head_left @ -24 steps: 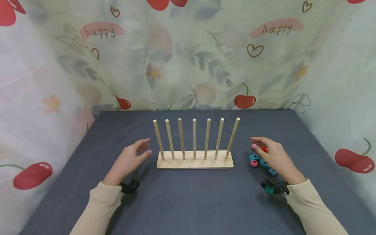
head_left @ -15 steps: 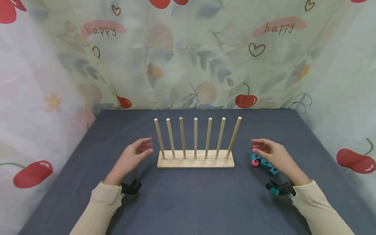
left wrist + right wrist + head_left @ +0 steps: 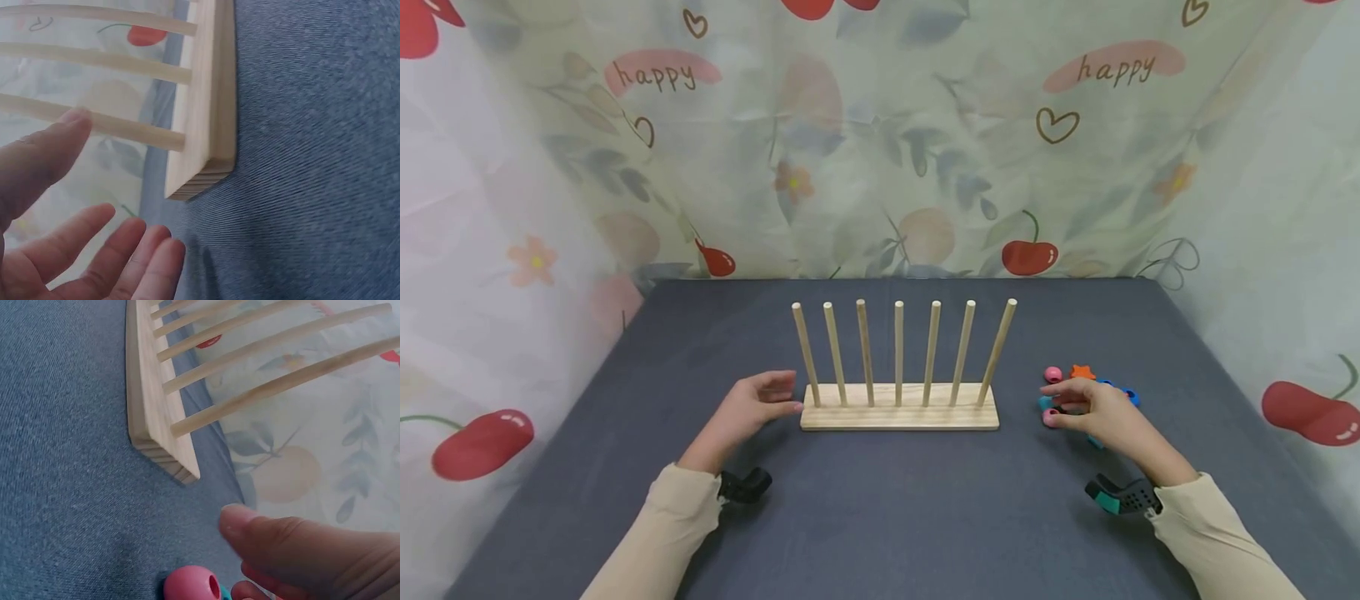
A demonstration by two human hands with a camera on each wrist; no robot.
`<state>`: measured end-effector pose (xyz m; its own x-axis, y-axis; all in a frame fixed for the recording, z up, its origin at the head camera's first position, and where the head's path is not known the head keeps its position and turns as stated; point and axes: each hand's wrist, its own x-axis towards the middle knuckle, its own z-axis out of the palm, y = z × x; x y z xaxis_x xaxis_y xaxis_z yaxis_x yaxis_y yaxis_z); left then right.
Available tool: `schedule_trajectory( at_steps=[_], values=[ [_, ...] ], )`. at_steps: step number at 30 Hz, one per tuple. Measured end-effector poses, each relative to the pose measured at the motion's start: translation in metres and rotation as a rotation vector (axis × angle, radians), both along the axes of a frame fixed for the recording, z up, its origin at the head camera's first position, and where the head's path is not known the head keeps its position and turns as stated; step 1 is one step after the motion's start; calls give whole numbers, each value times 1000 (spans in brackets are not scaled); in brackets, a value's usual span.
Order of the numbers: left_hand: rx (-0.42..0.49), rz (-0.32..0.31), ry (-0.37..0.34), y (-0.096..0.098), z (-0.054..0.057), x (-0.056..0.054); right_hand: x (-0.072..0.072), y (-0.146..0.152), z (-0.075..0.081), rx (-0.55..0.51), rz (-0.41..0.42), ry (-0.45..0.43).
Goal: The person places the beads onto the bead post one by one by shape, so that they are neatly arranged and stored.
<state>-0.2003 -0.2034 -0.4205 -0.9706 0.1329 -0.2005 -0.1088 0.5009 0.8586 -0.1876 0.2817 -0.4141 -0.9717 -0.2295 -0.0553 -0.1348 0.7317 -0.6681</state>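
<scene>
A pale wooden base with several upright pegs stands mid-table. Just off its left end is my left hand, thumb and fingers spread apart and holding nothing; the left wrist view shows a gap between fingertips and wood. My right hand hovers over a small group of beads, its fingers loosely bent. A pink bead lies close by its fingertips; nothing appears gripped. Behind that hand are another pink bead, an orange flower-shaped bead and a blue bead. Other blue pieces are partly covered by the hand.
A dark grey-blue cloth covers the table. Printed curtains hang behind and on both sides. Each wrist wears a black strap-mounted device, such as the left one, which sits low over the cloth.
My left hand has moved right and nearer, up to the base's end. My right hand has come nearer from the far beads to the lower pink one, uncovering the upper pink and orange beads.
</scene>
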Motion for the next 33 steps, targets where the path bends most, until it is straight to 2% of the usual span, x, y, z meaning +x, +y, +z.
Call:
schedule_trajectory(
  at_steps=[8,16,22,23,30,33],
  values=[
    [-7,-28,-21,1,-12,-8,-7,6,-10,-1,63,-27],
    [-2,-35,-28,7,-19,-15,-7,6,-13,26,65,-44],
    [4,-71,-7,8,-24,-18,-8,7,-16,41,71,-35],
    [2,-85,2,8,-25,-18,-8,7,-16,44,72,-31],
    [-43,-68,-8,11,-26,-23,-8,7,-17,45,75,-24],
    [-70,-90,-20,11,-25,-26,-8,7,-16,48,76,-16]
  ],
)
